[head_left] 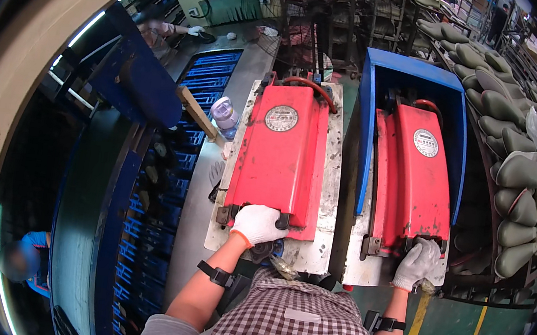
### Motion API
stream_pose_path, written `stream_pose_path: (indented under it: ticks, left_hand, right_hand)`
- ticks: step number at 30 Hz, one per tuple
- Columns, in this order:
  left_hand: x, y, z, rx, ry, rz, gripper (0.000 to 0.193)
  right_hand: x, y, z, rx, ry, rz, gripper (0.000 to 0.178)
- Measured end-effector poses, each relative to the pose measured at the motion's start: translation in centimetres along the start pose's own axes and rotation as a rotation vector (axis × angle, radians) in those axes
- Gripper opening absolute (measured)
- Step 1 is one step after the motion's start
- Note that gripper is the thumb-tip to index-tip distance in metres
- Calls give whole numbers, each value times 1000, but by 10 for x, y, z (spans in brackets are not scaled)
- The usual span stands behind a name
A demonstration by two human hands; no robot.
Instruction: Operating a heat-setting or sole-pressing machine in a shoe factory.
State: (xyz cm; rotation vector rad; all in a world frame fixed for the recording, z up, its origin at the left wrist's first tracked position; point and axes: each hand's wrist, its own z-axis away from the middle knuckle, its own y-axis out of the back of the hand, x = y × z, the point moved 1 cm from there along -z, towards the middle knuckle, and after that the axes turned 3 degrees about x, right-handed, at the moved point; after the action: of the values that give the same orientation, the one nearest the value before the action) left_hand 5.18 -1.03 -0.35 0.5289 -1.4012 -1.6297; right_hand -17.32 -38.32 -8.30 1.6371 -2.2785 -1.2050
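Observation:
Two red machine covers stand side by side before me, each with a round label on top. At the front edge of the left cover (280, 162), my left hand (259, 225), in a white knit glove, is closed over a black handle (283, 221); its fingertips are partly hidden. On the right cover (417, 178), my gloved right hand (418, 262) grips a similar black handle (442, 244) at the front. Both covers look lowered on their pale, stained bases. A dark round part (262, 249) sits just below my left hand.
A blue hood (418, 71) surrounds the right machine. Left of the machines run a metal bench (204, 180) with a clear bottle (224, 113) and a conveyor with blue slats (210, 71). Grey-green moulded shoe parts (521, 171) fill a rack at right. Other people work at left.

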Motion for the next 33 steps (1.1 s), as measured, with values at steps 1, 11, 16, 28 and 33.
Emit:
stream_pose_path:
  ticks: [1, 11, 16, 28, 33]
  left_hand:
    - [0, 0, 0, 7, -2, -3, 56]
    - [0, -2, 1, 6, -6, -10, 56]
    - [-1, -2, 1, 25, -13, -4, 56]
    - [-2, -3, 0, 31, -26, -2, 55]
    - [-2, -3, 1, 30, -22, 5, 55]
  right_hand:
    - [0, 0, 0, 0, 2, 0, 19]
    - [2, 0, 1, -5, 7, 12, 19]
    - [1, 0, -1, -3, 18, 0, 20]
    - [1, -1, -2, 13, 31, -13, 20]
    - [2, 1, 0, -20, 19, 7, 25]
